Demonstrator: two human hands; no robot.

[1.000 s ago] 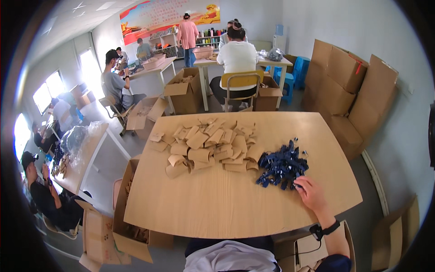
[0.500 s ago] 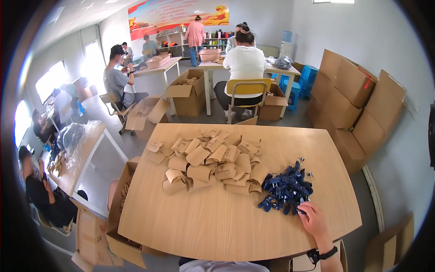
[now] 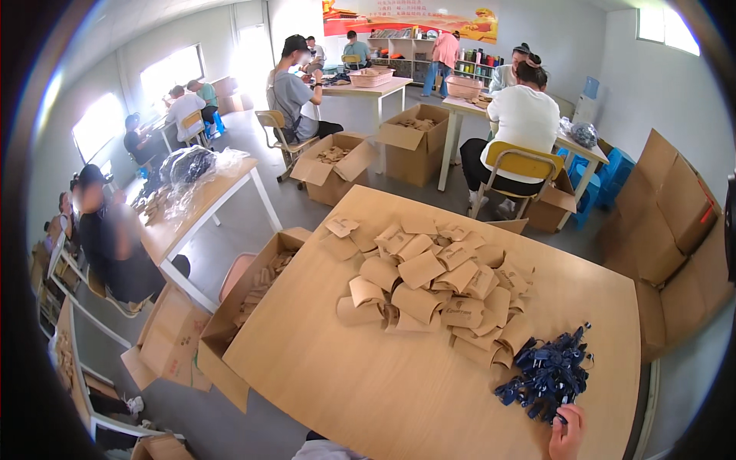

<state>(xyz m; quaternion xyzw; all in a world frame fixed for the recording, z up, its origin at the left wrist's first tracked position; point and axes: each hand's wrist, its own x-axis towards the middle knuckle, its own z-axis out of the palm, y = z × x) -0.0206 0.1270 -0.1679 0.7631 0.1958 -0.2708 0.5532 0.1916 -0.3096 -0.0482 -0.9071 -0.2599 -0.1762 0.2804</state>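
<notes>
My right hand [image 3: 568, 433] shows at the bottom edge of the head view, fingertips touching the near side of a heap of dark blue items [image 3: 550, 372] on the wooden table [image 3: 368, 383]. Whether the fingers grip one piece I cannot tell. A spread of brown cardboard sleeves [image 3: 429, 280] covers the table's middle, left of and beyond the blue heap. My left hand is out of view.
An open carton [image 3: 249, 295] with more brown pieces stands at the table's left side. A seated person on a yellow chair [image 3: 515, 165] is just beyond the far edge. Flat cartons [image 3: 667, 207] lean at the right. Other people work at tables behind.
The view has swung left and tilted; my right hand has slid toward the bottom edge, still at the blue heap. My forearm and watch are gone from view.
</notes>
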